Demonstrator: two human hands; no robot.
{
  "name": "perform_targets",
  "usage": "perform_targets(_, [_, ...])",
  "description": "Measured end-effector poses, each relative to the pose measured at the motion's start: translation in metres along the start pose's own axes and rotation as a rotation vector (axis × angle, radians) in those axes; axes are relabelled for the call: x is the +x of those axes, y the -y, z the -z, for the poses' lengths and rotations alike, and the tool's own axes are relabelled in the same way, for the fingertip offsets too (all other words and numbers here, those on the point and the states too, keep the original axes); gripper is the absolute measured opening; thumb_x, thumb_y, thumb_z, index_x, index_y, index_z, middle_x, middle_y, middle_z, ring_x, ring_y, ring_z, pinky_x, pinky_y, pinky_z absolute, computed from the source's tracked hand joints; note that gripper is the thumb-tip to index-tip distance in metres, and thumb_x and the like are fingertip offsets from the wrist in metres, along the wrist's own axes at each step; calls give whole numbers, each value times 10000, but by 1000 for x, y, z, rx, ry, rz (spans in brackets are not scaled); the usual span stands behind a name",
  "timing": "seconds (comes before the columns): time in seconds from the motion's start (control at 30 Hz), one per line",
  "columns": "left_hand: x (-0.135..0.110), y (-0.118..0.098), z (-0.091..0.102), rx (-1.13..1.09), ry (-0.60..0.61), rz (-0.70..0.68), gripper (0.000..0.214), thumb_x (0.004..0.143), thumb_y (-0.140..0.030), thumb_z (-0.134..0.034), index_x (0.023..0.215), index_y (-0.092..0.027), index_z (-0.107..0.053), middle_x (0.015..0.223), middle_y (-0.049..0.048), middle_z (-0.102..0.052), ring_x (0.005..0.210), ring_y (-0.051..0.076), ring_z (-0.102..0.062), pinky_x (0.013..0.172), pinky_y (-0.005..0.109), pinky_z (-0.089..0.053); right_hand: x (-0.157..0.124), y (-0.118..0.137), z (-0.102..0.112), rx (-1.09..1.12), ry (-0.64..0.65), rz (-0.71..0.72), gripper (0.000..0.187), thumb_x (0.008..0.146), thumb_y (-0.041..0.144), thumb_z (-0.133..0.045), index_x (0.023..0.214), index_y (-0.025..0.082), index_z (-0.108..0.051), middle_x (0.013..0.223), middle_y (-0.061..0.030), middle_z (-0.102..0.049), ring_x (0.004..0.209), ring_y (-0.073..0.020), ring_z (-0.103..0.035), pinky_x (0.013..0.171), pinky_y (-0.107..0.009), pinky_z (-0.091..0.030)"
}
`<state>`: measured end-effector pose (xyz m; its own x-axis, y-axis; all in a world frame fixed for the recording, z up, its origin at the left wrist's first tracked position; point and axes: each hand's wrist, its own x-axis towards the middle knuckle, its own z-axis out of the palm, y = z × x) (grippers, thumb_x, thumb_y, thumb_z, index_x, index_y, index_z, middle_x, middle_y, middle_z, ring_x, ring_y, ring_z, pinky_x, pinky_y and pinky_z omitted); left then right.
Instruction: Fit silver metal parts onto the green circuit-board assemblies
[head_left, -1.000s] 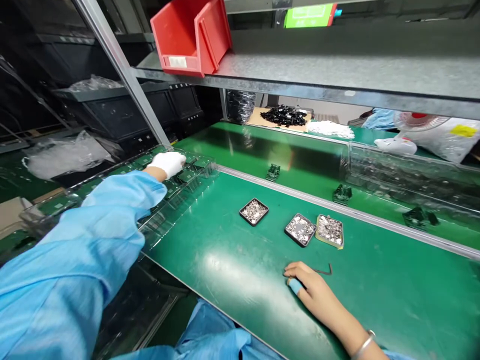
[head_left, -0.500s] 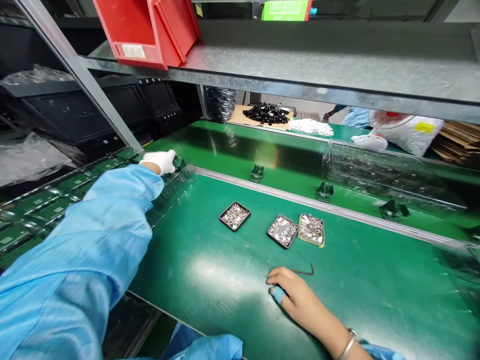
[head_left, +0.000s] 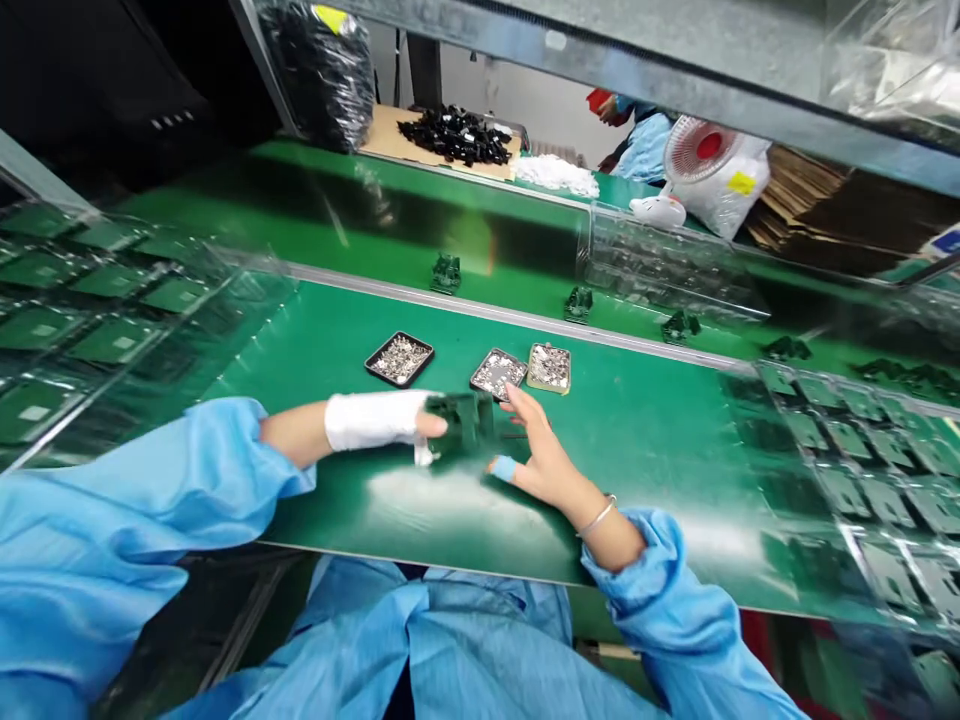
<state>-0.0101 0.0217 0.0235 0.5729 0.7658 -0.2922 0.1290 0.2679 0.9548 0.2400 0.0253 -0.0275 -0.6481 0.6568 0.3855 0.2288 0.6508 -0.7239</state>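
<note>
My left hand [head_left: 382,420], in a white glove, is closed on a small green circuit board [head_left: 465,420] and holds it just above the green mat [head_left: 645,440] in front of me. My right hand [head_left: 536,450] is bare, with a blue cot on one finger. Its fingers are spread and they touch the right edge of the same board. Just beyond the hands lie three small trays of tiny metal parts: a black tray [head_left: 400,358], a second black tray [head_left: 497,372] and a tan tray [head_left: 549,366].
Clear plastic trays of green boards lie at the left [head_left: 112,310] and right [head_left: 862,450]. Small green parts [head_left: 446,272] sit on the conveyor belt behind a metal rail. A white fan [head_left: 694,160] and black parts on cardboard [head_left: 454,135] lie farther back; another person's sleeve [head_left: 637,140] shows there.
My left hand left the tray at the left and came to the middle with a green board. My right hand rose off the mat to meet it. The view swung right and down.
</note>
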Motion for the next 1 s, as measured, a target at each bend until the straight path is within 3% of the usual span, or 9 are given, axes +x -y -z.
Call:
perform_targets(0.1, [4, 26, -26, -45, 227, 84, 611, 639, -652, -716, 928, -118, -642, 791, 69, -677, 658, 155, -578, 574, 262, -485, -2, 7, -1, -11, 104, 63, 819, 807, 412, -693, 1475, 277, -241, 1431, -141, -421, 1322, -280, -443, 1089, -482, -407])
perform_targets(0.2, [-6, 34, -12, 60, 225, 144, 602, 653, -644, -687, 964, -133, -623, 764, 68, -690, 594, 156, -577, 533, 264, -475, -4, 9, -8, -22, 145, -6, 762, 801, 404, -696, 1443, 249, -314, 1347, -137, -495, 1248, -273, -511, 1052, -472, -444])
perform_targets(0.27, [-16, 30, 11, 271, -3, 151, 524, 705, -554, -650, 1023, -140, -612, 785, 69, -699, 589, 163, -592, 546, 275, -481, -2, 7, -12, -54, 160, -65, 749, 795, 382, -702, 1431, 225, -339, 1343, -145, -501, 1246, -278, -511, 1049, -476, -445])
perform_targets(0.4, [-19, 17, 57, 850, -742, 66, 315, 805, -401, -485, 913, -167, -667, 879, 84, -692, 831, 229, -638, 734, 320, -487, 9, 9, -21, -162, 228, -98, 728, 798, 349, -691, 1426, 185, -359, 1343, -164, -509, 1258, -297, -491, 1066, -504, -414])
perform_targets(0.47, [-9, 15, 72, 1094, -838, 139, 315, 838, -367, -437, 870, -186, -693, 937, 101, -688, 922, 257, -628, 770, 332, -464, 14, 14, -24, -190, 238, -72, 766, 791, 395, -693, 1435, 170, -345, 1364, -179, -497, 1274, -318, -471, 1080, -537, -382])
perform_targets(0.6, [15, 18, 81, 1397, -748, 304, 339, 861, -298, -416, 952, -186, -723, 1017, 149, -680, 945, 289, -629, 711, 339, -437, 16, 19, -24, -138, 161, -63, 709, 858, 430, -611, 1454, 193, -310, 1398, -180, -466, 1254, -301, -491, 1064, -522, -398])
perform_targets(0.87, [20, 20, 85, 1328, -798, 271, 289, 827, -272, -444, 874, -163, -707, 929, 150, -689, 870, 280, -633, 647, 321, -411, 11, 5, -23, -45, 89, -142, 555, 916, 339, -537, 1421, 214, -344, 1344, -164, -471, 1023, -211, -612, 969, -448, -489])
perform_targets(0.93, [12, 18, 83, 1063, -916, 137, 249, 806, -315, -475, 814, -164, -673, 866, 121, -684, 794, 242, -621, 622, 304, -408, 11, 2, -22, -42, 67, -153, 521, 917, 323, -532, 1400, 214, -370, 1325, -154, -483, 998, -199, -619, 946, -430, -502])
perform_targets(1.0, [2, 14, 74, 567, -977, -44, 204, 746, -354, -547, 755, -162, -616, 769, 83, -654, 655, 179, -578, 545, 269, -384, 13, 1, -21, -43, 25, -154, 471, 918, 309, -524, 1366, 222, -407, 1288, -136, -510, 968, -190, -629, 917, -412, -514])
